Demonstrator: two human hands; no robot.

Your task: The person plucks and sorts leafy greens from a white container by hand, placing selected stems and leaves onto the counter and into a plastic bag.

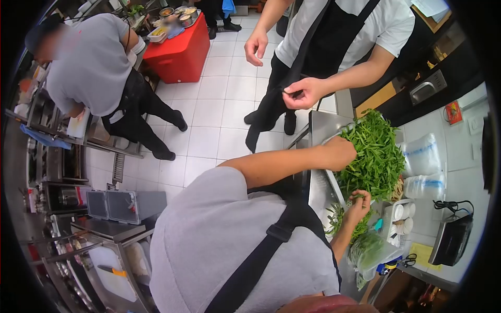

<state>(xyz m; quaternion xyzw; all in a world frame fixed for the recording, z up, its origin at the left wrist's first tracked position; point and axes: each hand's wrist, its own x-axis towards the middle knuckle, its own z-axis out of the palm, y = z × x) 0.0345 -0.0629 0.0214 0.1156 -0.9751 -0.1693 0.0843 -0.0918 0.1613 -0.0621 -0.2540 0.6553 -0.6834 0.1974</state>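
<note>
A large heap of leafy greens [373, 156] sits on a metal tray [336, 185] at the counter. My left hand [342, 153] is closed at the heap's near edge, gripping greens, with its fingertips partly hidden among the leaves. Below it, my right hand [360, 203] has its fingers curled in, with a bit of green between them. A smaller bunch of greens [357, 227] lies under and beside my right wrist. Close by is a clear plastic bag [373, 253] with green leaves inside.
Across from me a person in a black apron [323, 47] holds an apron tie. Another person [96, 68] bends over the left-hand worktop. Clear plastic packs [422, 156], a white container [399, 219], scissors [409, 259] and a black device [453, 237] line the wall side. A red cooler [180, 55] stands behind.
</note>
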